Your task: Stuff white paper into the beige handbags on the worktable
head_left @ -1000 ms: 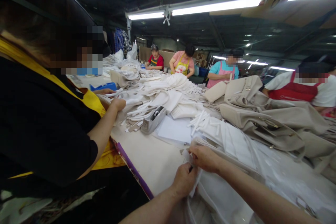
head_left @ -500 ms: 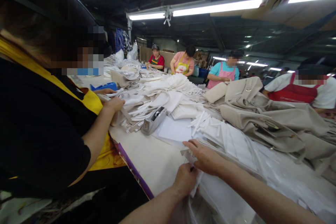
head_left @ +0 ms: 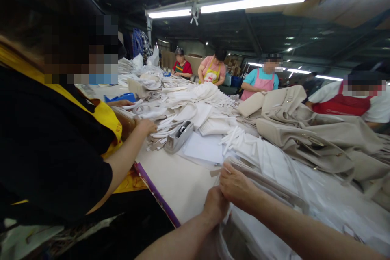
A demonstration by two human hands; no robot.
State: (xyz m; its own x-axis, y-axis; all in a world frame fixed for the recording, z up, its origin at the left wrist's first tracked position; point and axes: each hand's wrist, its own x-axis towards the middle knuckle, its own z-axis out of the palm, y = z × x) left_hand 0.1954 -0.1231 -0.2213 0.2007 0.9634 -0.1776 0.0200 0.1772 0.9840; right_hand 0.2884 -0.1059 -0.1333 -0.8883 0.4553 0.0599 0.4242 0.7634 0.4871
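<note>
My left hand (head_left: 215,205) and my right hand (head_left: 236,185) are closed and touch each other at the front of the table. Between them is a beige strap (head_left: 215,172), whose short end sticks out to the left of my right hand's fingers. Which hand grips it is partly hidden. Under and beside my wrists lies a beige bag (head_left: 268,183) in clear plastic, its mouth toward me. White sheets (head_left: 203,149) and a grey tape dispenser (head_left: 179,137) lie beyond my hands.
A person in a yellow apron (head_left: 108,120) works close on the left, an arm over the table. Beige bags (head_left: 304,140) are heaped at the right. White strips and padding (head_left: 195,107) cover the middle. Several people stand across the table.
My right hand's fingers have closed and drawn in against my left hand. The neighbour's arm has reached farther right, toward the strips.
</note>
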